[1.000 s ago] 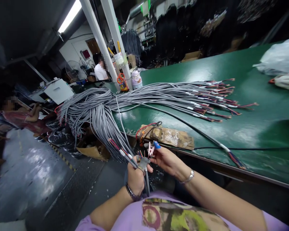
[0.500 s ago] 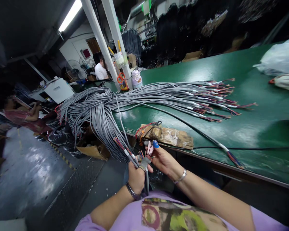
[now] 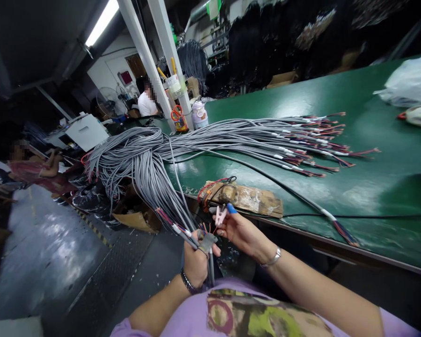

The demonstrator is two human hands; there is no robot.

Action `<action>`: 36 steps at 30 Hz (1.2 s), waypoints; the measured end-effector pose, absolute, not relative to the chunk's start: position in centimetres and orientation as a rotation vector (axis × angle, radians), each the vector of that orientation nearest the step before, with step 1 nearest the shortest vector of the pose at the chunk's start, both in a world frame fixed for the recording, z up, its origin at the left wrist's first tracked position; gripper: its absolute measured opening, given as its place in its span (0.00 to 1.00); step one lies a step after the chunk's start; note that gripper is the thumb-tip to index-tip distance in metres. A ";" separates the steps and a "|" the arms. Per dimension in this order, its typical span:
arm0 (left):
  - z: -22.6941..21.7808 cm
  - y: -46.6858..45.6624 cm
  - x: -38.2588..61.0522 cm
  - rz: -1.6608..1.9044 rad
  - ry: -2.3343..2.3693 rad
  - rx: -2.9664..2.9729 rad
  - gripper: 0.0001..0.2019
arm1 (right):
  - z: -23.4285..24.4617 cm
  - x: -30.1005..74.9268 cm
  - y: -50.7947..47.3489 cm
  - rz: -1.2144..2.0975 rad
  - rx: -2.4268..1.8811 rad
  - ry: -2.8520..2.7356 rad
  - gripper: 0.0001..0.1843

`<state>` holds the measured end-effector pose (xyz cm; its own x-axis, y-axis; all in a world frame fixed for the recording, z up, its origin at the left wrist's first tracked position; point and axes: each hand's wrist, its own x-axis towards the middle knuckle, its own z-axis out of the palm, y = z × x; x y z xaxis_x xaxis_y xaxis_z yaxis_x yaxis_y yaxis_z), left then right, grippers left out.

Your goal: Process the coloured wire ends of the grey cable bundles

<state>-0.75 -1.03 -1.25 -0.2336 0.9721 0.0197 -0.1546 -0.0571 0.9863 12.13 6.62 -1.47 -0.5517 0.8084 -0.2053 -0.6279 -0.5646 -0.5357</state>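
My left hand [image 3: 195, 262] is closed around several grey cables [image 3: 186, 238], whose stripped ends fan out in thin coloured wires [image 3: 205, 228]. A grey cover sits on its thumb. Just to the right, my right hand [image 3: 243, 236] pinches a small pale pink clip [image 3: 220, 215], like a clothespin, with a blue cover on the thumb. A thin red wire runs from the cable ends to the fingers of my right hand; whether the clip grips it I cannot tell. Behind both hands lies a worn wooden block [image 3: 254, 200] with red and black leads.
A large bundle of grey cables [image 3: 210, 135] lies across the green table [image 3: 382, 187] and hangs over its edge. One cable end [image 3: 344, 229] points to the right front. Plastic bags [image 3: 412, 79] lie far right. A cardboard box [image 3: 136, 220] stands below. Two people work at the left.
My right hand has moved slightly right with the clip, away from my left hand, and the red wire now stretches between them. My left hand has shifted slightly down and left with its cables.
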 end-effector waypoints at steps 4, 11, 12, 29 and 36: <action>-1.1 -0.9 -0.9 1.467 1.169 0.935 0.09 | -1.5 12.1 6.6 2.084 -0.590 -0.583 0.16; -0.4 -0.3 -0.2 1.423 1.162 0.960 0.11 | -1.1 11.7 6.3 2.059 -0.617 -0.572 0.15; -0.4 -0.3 -0.2 1.412 1.172 0.969 0.11 | -1.0 11.7 6.3 2.055 -0.624 -0.562 0.15; -0.9 -1.5 -1.4 1.249 1.357 1.244 0.18 | -1.4 14.2 5.6 2.199 -0.745 -1.026 0.17; 0.8 -1.1 -1.9 0.775 1.223 1.532 0.18 | -0.7 13.6 5.2 1.958 -0.730 -1.447 0.16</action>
